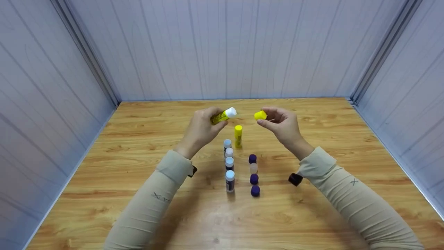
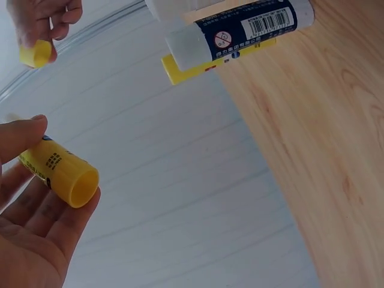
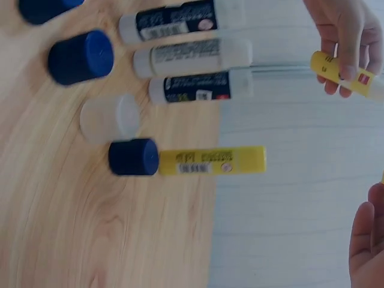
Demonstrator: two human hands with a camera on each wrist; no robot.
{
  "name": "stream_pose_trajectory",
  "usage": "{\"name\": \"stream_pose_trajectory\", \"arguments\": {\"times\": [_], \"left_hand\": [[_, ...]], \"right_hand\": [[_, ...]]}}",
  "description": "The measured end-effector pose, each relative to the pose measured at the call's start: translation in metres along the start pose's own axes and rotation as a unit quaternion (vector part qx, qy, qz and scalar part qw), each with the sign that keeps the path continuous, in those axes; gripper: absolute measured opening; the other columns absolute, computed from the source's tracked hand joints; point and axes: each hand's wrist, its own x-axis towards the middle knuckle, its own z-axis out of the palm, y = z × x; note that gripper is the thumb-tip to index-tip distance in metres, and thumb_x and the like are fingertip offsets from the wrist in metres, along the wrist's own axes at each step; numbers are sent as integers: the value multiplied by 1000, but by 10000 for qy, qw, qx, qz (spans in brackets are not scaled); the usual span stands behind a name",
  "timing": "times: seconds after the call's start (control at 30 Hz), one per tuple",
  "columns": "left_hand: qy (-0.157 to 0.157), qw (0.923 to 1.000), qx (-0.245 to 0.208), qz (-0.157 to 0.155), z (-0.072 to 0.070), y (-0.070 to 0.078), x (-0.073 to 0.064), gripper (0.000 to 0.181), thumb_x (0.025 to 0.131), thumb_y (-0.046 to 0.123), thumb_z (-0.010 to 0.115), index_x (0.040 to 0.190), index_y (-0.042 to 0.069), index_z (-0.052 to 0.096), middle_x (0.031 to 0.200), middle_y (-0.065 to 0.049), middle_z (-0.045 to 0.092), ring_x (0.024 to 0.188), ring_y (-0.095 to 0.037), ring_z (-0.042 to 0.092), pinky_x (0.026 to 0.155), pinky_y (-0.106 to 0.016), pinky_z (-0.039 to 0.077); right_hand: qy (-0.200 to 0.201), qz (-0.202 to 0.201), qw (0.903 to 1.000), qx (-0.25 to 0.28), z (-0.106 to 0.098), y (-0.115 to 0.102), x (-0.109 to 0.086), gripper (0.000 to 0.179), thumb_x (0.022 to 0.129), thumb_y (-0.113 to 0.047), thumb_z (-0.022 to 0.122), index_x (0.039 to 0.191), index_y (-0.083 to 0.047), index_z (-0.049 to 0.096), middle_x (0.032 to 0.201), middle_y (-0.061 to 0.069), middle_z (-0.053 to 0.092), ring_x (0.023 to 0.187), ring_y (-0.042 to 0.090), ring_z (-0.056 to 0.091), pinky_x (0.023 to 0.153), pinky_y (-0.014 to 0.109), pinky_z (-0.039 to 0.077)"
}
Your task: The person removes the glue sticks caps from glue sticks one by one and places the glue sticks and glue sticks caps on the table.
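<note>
My left hand [image 1: 202, 127] grips a yellow glue stick [image 1: 219, 117] above the table, tilted so its uncapped white end points up and to the right. In the left wrist view that glue stick [image 2: 60, 170] shows its hollow yellow base. Between thumb and fingers, my right hand [image 1: 287, 129] pinches a yellow cap [image 1: 260, 115], apart from the glue stick. Below and between the hands, a second yellow glue stick [image 1: 238, 137] stands upright with its cap on. The right wrist view shows only part of the right hand [image 3: 367, 252].
Several uncapped glue sticks [image 1: 230, 185] stand in a column toward me. To their right lies a column of loose caps, dark blue-purple ones [image 1: 255, 191] and a translucent white one [image 1: 253, 168]. Pale panels [image 1: 225, 52] enclose the wooden table [image 1: 138, 146] at the back and sides.
</note>
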Motion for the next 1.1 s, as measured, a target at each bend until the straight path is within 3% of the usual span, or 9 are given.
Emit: {"name": "stream_pose_trajectory", "arguments": {"times": [0.23, 0.57, 0.87, 1.1], "left_hand": [[1, 9972, -573, -490, 4, -12, 3, 22, 98, 8, 82, 117, 1, 76, 110, -15, 80, 91, -25, 74, 83, -39, 65], [-112, 9867, -1271, -1005, 12, -27, 7, 24, 97, 11, 84, 118, 2, 76, 113, -13, 80, 99, -25, 75, 88, -37, 65], [-319, 9822, -1269, -1347, 25, -38, 9, 26, 98, 16, 84, 120, 4, 76, 114, -11, 79, 101, -24, 72, 86, -35, 64], [-380, 9829, -1015, -1488, 34, -45, 7, 26, 97, 19, 85, 119, 7, 78, 111, -9, 76, 100, -23, 67, 81, -33, 59]], "right_hand": [[-494, 156, 9927, -1090, -1, 18, 5, 36, 94, -3, 85, 129, 1, 76, 115, 20, 79, 92, 8, 71, 80, 18, 60], [-1261, 500, 9731, -1861, -1, 45, 5, 33, 97, -12, 84, 128, -2, 77, 119, 15, 78, 100, 23, 70, 84, 24, 56], [-1771, 665, 9564, -2225, 0, 67, 5, 31, 95, -4, 83, 124, 3, 77, 116, 17, 78, 97, 23, 69, 80, 25, 57], [-2407, 945, 9255, -2766, 1, 75, 5, 31, 97, -8, 83, 126, 1, 77, 122, 17, 77, 104, 28, 70, 92, 42, 61]]}}
